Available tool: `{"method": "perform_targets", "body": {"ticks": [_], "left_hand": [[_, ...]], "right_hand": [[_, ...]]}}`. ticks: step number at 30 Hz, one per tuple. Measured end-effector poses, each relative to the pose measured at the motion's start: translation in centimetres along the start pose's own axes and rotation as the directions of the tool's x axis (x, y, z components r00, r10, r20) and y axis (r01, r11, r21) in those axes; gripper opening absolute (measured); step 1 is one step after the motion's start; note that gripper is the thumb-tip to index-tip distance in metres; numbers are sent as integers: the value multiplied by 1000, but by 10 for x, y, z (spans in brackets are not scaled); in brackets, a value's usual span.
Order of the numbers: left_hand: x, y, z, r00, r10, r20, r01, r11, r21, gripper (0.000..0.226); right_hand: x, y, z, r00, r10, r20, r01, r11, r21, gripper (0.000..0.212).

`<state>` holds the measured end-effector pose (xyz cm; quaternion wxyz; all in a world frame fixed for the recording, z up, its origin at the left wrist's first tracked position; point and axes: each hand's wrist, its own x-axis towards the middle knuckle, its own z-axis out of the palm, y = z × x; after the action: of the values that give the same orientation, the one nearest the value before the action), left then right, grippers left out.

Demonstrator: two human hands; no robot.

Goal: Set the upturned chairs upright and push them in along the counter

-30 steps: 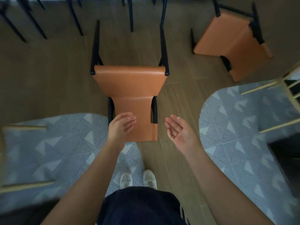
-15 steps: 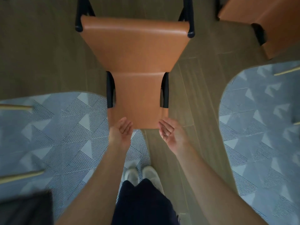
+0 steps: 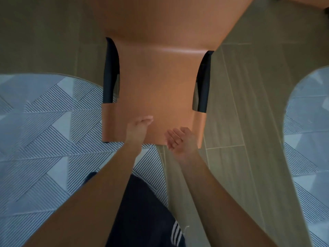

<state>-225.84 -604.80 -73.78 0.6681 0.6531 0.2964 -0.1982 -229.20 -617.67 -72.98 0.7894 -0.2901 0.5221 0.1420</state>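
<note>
An orange leather chair (image 3: 156, 82) with black frame bars lies tipped over on the floor right in front of me, its backrest end nearest. My left hand (image 3: 138, 128) hovers over the lower part of the backrest, fingers loosely curled, holding nothing. My right hand (image 3: 179, 139) is at the backrest's near edge, palm turned up and fingers apart, with nothing in it. Whether either hand touches the leather I cannot tell. A corner of a second orange chair (image 3: 308, 4) shows at the top right.
A grey-blue patterned rug (image 3: 44, 131) lies under the chair's left corner and reaches the left edge. Another such rug (image 3: 308, 122) lies at the right. Wood-look floor tiles (image 3: 240, 107) run between them. My dark shorts (image 3: 142, 211) fill the bottom middle.
I have leaned in closer, so the chair now fills the upper frame. Both hands have moved forward from short of the backrest to over its near edge.
</note>
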Motion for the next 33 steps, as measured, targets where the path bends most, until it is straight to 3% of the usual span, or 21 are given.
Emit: {"method": "perform_targets", "body": {"ticks": [4, 6, 13, 15, 17, 20, 26, 33], "left_hand": [[41, -36, 6, 983, 178, 48, -184, 930, 319, 10], [59, -52, 9, 966, 235, 107, -258, 863, 435, 17], [86, -85, 8, 916, 351, 195, -369, 546, 752, 38], [94, -92, 4, 905, 341, 254, -398, 466, 790, 37], [100, -100, -1, 902, 324, 286, -408, 417, 812, 36], [103, -109, -7, 898, 310, 311, -415, 364, 834, 36], [99, -115, -10, 907, 299, 297, -397, 366, 842, 52], [94, -116, -17, 853, 316, 415, -496, 248, 832, 63]], "right_hand": [[57, 29, -20, 998, 66, -24, -65, 997, 48, 17], [83, 40, -26, 995, 89, -39, -85, 993, 81, 22], [141, 60, -41, 985, 162, -54, -150, 971, 186, 18], [148, 68, -41, 982, 151, -109, -133, 978, 160, 17], [151, 71, -38, 976, 131, -174, -107, 984, 140, 30], [150, 65, -30, 969, 98, -225, -67, 988, 142, 21], [142, 65, -17, 982, 142, -123, -121, 979, 165, 15], [128, 56, -13, 954, 267, -134, -257, 962, 93, 7]]}}
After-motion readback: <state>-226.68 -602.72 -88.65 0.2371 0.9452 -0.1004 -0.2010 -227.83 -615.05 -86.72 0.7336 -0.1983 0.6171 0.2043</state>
